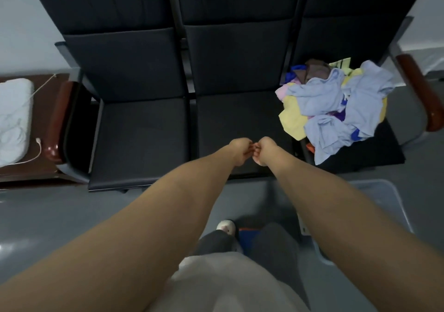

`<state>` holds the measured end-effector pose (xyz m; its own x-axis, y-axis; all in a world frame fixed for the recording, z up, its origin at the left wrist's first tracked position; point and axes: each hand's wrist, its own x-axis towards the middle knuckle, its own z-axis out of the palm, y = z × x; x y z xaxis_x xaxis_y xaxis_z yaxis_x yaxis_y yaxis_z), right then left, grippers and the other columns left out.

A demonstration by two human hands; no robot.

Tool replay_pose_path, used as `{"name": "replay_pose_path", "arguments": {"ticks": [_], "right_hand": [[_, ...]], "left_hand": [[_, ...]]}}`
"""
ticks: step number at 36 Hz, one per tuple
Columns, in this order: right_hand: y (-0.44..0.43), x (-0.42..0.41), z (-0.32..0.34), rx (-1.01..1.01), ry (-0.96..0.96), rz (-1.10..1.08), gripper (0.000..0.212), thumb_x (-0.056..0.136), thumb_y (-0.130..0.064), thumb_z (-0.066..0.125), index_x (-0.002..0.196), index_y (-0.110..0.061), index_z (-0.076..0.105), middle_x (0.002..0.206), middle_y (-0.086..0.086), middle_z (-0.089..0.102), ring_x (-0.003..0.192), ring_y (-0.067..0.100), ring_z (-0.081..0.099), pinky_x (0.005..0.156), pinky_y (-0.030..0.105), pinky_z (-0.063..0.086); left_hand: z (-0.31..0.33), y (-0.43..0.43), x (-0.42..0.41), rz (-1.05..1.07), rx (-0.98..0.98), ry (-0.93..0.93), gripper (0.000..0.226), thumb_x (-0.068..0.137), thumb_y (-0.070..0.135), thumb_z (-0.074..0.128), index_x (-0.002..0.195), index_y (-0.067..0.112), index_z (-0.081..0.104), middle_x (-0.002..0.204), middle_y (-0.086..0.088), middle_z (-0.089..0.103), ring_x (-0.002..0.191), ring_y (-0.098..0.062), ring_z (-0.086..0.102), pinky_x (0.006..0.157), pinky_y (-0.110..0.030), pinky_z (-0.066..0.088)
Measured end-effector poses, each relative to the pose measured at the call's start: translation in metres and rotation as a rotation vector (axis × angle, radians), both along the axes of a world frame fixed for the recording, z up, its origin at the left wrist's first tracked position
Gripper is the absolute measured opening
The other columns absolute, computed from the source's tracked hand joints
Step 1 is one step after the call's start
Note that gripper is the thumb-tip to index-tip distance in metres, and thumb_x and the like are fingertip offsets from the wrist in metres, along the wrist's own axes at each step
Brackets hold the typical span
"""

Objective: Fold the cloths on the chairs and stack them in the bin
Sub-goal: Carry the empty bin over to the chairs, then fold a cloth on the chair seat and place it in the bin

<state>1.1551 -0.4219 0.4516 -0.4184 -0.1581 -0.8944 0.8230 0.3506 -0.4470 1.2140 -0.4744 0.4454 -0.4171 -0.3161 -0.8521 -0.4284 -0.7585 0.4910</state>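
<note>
Left hand and right hand are clenched, knuckles touching, empty, over the middle black padded seat. The heap of pale blue and yellow cloths lies on the right seat, the clear plastic bin on the floor near right. Folding seems unstarted; the next move calls for reaching right for one cloth.

A row of three black padded chairs stands on a grey floor. A pile of crumpled cloths, pale blue, yellow and pink, covers the right seat. A clear plastic bin sits on the floor before that seat. At left, a brown side table bears a white cushion and a white cable.
</note>
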Motion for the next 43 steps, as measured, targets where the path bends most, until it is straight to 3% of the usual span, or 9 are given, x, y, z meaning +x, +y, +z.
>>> {"name": "replay_pose_path", "arguments": {"ticks": [6,15,22,26,29,33,37,40,43], "right_hand": [[-0.008,-0.011,-0.005,0.033,0.028,0.05,0.035,0.1,-0.012,0.03,0.068,-0.007,0.044,0.066,0.003,0.048,0.057,0.012,0.046,0.098,0.027,0.042],[-0.001,-0.033,-0.013,0.057,0.072,0.079,0.034,0.098,-0.012,0.032,0.066,-0.009,0.045,0.065,0.002,0.048,0.058,0.013,0.047,0.095,0.03,0.042],[0.003,-0.046,-0.024,0.017,0.051,0.034,0.034,0.099,-0.014,0.032,0.068,-0.008,0.045,0.065,0.002,0.046,0.054,0.012,0.043,0.088,0.027,0.041],[-0.004,-0.066,-0.024,-0.002,0.062,0.049,0.034,0.1,-0.013,0.032,0.069,-0.007,0.045,0.063,0.002,0.044,0.052,0.011,0.041,0.092,0.026,0.044],[-0.008,-0.088,-0.032,-0.003,0.061,0.073,0.031,0.098,-0.015,0.034,0.072,-0.007,0.049,0.067,0.003,0.049,0.056,0.012,0.047,0.07,0.026,0.046],[-0.013,-0.128,-0.041,0.018,0.058,0.146,0.027,0.099,-0.019,0.035,0.105,-0.009,0.06,0.073,0.002,0.053,0.063,0.012,0.052,0.077,0.027,0.044],[-0.015,-0.172,-0.042,0.017,0.07,0.22,0.034,0.097,-0.017,0.036,0.119,-0.006,0.06,0.098,0.006,0.063,0.075,0.014,0.061,0.057,0.023,0.044],[-0.021,-0.21,-0.048,0.013,0.136,0.324,0.031,0.096,-0.013,0.037,0.115,-0.004,0.06,0.112,0.012,0.066,0.079,0.018,0.061,0.083,0.029,0.048],[-0.023,-0.239,-0.055,0.061,0.184,0.385,0.02,0.095,-0.01,0.04,0.105,-0.008,0.058,0.086,0.01,0.06,0.06,0.015,0.048,0.098,0.033,0.045]], "left_hand": [[0.004,-0.012,-0.01,-0.038,-0.005,0.021,0.029,0.102,0.007,0.035,0.076,0.005,0.048,0.078,-0.009,0.054,0.067,-0.015,0.054,0.044,-0.018,0.049],[0.003,-0.003,-0.03,-0.067,-0.017,0.062,0.029,0.102,0.007,0.034,0.076,0.005,0.048,0.08,-0.009,0.052,0.069,-0.015,0.053,0.062,-0.024,0.048],[0.002,0.002,-0.044,-0.051,-0.024,0.055,0.033,0.103,0.008,0.032,0.073,0.005,0.046,0.076,-0.009,0.05,0.03,-0.007,0.053,0.039,-0.016,0.046],[0.001,-0.003,-0.062,-0.04,-0.046,0.035,0.032,0.103,0.009,0.033,0.074,0.005,0.047,0.077,-0.008,0.052,0.06,-0.015,0.056,0.04,-0.017,0.048],[0.0,-0.008,-0.083,-0.057,-0.07,-0.003,0.03,0.101,0.007,0.037,0.074,0.005,0.049,0.078,-0.008,0.055,0.066,-0.015,0.055,0.049,-0.019,0.051],[-0.003,-0.015,-0.126,-0.106,-0.102,-0.053,0.025,0.1,0.006,0.038,0.079,0.003,0.051,0.082,-0.009,0.058,0.068,-0.015,0.056,0.068,-0.025,0.051],[-0.003,-0.02,-0.171,-0.067,-0.086,-0.078,0.029,0.102,0.007,0.032,0.12,-0.004,0.053,0.121,-0.016,0.06,0.105,-0.024,0.062,0.085,-0.026,0.049],[-0.007,-0.023,-0.201,-0.06,-0.095,-0.042,0.039,0.103,0.007,0.028,0.137,-0.007,0.039,0.142,-0.017,0.046,0.132,-0.023,0.045,0.106,-0.028,0.039],[-0.018,-0.022,-0.227,-0.123,-0.148,-0.087,0.034,0.102,0.009,0.032,0.128,-0.003,0.051,0.134,-0.015,0.054,0.116,-0.022,0.057,0.093,-0.027,0.047]]}}
